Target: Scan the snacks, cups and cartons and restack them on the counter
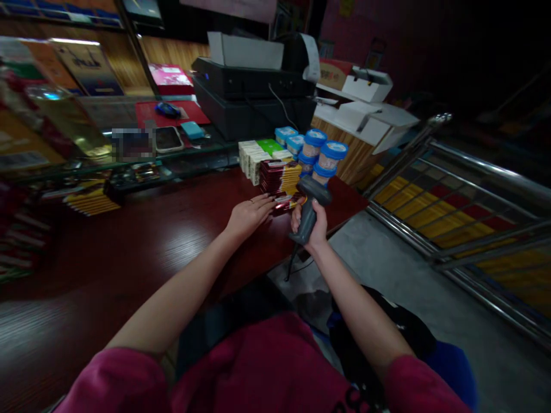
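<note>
My right hand (317,228) is wrapped round the handle of a dark grey barcode scanner (308,213), held up over the table's edge with its head tilted away from me. My left hand (251,217) lies with fingers stretched out on the dark red table (172,229). Its fingertips reach the near side of a shiny red-and-yellow packet (286,202); whether they press on it I cannot tell. Right behind that packet stands a stack of similar red-and-yellow packets (279,176). Cream-coloured boxes (249,159) and stacked tubs with blue lids (315,137) are beyond the stack.
A black cash register (253,103) with a paper roll stands at the back. On a glass shelf (189,150) at the left lie a phone (169,139) and other small items. More packets (92,198) sit below it. A metal railing (473,166) runs along the right.
</note>
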Demonstrator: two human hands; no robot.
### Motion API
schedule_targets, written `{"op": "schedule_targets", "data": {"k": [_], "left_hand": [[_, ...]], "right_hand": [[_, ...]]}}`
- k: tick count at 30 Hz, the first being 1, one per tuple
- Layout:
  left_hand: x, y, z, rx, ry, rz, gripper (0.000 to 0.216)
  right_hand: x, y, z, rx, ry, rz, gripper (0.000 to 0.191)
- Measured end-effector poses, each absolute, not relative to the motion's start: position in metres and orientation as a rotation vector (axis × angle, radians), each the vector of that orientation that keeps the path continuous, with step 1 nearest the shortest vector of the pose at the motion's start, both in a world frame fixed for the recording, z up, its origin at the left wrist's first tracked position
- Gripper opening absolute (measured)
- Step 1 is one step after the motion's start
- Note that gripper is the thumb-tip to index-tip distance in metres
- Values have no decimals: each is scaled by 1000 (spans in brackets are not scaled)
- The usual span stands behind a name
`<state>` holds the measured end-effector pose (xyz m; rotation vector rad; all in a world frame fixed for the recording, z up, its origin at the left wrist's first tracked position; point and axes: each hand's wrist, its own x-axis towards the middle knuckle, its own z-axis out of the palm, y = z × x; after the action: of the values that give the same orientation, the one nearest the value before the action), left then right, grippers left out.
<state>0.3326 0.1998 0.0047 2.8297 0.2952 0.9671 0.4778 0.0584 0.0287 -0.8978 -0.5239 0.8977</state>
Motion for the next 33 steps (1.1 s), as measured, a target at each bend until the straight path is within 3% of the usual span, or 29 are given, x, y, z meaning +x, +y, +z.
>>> {"op": "schedule_targets", "data": {"k": [4, 11, 18, 26, 33], "left_hand": [[236, 236, 9, 2854, 422, 1009, 33], [72, 297, 17, 2664, 1427, 1237, 45], [19, 334, 7, 2417, 1864, 1277, 56], [31, 311, 19, 2393, 1609, 1449, 33], [78, 291, 9, 1586, 1220, 1440, 37]], "right_hand": [[433, 101, 40, -806, -706, 1149, 37], [337, 201, 39, -747, -870, 1600, 38], [292, 251, 25, -755, -936, 1697, 40], [298, 245, 24, -700, -949, 1741, 37], [304, 225, 27, -672, -1021, 1867, 38]]}}
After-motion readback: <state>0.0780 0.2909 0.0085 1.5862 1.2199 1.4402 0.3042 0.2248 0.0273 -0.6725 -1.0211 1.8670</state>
